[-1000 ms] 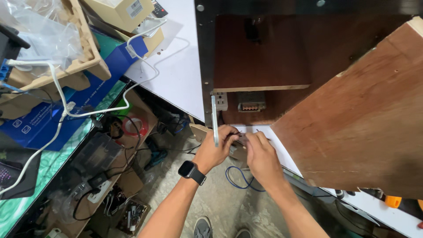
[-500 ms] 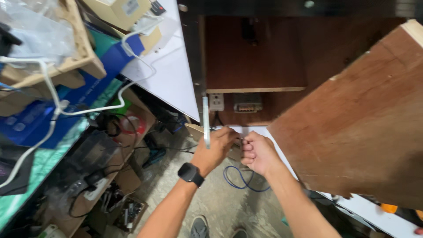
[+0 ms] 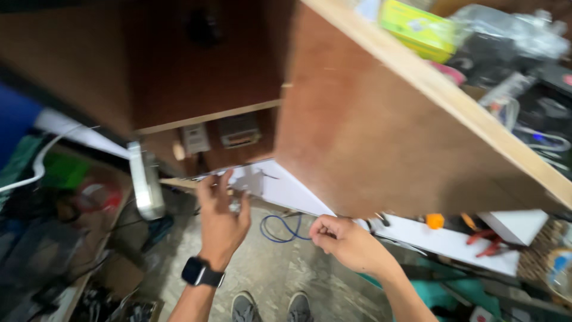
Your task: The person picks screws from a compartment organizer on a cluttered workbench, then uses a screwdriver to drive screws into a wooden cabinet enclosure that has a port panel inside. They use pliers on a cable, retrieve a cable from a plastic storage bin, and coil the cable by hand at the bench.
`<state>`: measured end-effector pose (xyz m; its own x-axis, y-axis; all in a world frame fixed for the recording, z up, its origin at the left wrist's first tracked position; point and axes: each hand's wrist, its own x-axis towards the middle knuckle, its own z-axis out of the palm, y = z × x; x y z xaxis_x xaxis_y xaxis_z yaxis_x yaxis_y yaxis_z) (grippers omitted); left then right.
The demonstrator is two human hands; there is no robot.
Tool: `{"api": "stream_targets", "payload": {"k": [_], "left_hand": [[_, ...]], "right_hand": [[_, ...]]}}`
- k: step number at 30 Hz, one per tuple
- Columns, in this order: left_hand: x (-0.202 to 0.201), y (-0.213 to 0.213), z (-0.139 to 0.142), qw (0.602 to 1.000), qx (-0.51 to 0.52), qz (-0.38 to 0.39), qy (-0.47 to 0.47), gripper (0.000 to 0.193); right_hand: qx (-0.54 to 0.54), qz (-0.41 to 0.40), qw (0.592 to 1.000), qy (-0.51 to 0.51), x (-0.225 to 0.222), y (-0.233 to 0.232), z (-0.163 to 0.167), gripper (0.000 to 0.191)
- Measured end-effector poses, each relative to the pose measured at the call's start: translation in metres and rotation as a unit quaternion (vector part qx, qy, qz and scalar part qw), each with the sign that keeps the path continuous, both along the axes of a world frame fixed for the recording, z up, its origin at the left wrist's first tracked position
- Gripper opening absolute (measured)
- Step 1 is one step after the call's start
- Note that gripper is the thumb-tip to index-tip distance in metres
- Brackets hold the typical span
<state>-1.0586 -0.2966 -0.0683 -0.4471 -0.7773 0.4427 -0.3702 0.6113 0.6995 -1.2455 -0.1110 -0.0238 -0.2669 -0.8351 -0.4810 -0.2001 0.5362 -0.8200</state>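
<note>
The left hand (image 3: 221,220) — watch (image 3: 201,273) at the wrist — has its grip loosely curled on a small metal part (image 3: 250,182) at its 1 o'clock, under the wooden cabinet (image 3: 369,119). At 3 o'clock the right hand (image 3: 345,241) is closed — on what, I cannot tell — near a blue wire (image 3: 277,229).

Both forearms are bare, with no sleeves showing. A black smartwatch (image 3: 202,275) with a dark rectangular face and a black strap sits on the left wrist, just below the left hand (image 3: 221,217). The right hand (image 3: 345,238) wears nothing. Right of the smartwatch, two grey shoes (image 3: 274,307) with laces show.
</note>
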Motion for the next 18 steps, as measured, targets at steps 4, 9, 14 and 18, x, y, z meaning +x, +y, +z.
{"api": "stream_targets", "payload": {"k": [4, 9, 14, 18], "left_hand": [[-0.018, 0.039, 0.0, 0.996, 0.069, 0.053, 0.002, 0.049], [-0.053, 0.085, 0.002, 0.999, -0.029, -0.042, 0.016, 0.042], [-0.097, 0.119, 0.01, 0.992, -0.055, -0.111, 0.007, 0.059], [-0.117, 0.126, 0.012, 0.99, -0.102, -0.101, -0.002, 0.064]], "right_hand": [[0.037, -0.059, 0.991, 0.116, -0.042, 0.058, 0.007, 0.014], [0.001, -0.286, 0.853, 0.435, -0.092, 0.111, -0.003, 0.028], [0.03, -0.298, 0.802, 0.516, -0.129, 0.14, -0.028, 0.051], [0.013, -0.344, 0.843, 0.414, -0.136, 0.155, -0.049, 0.043]]}}
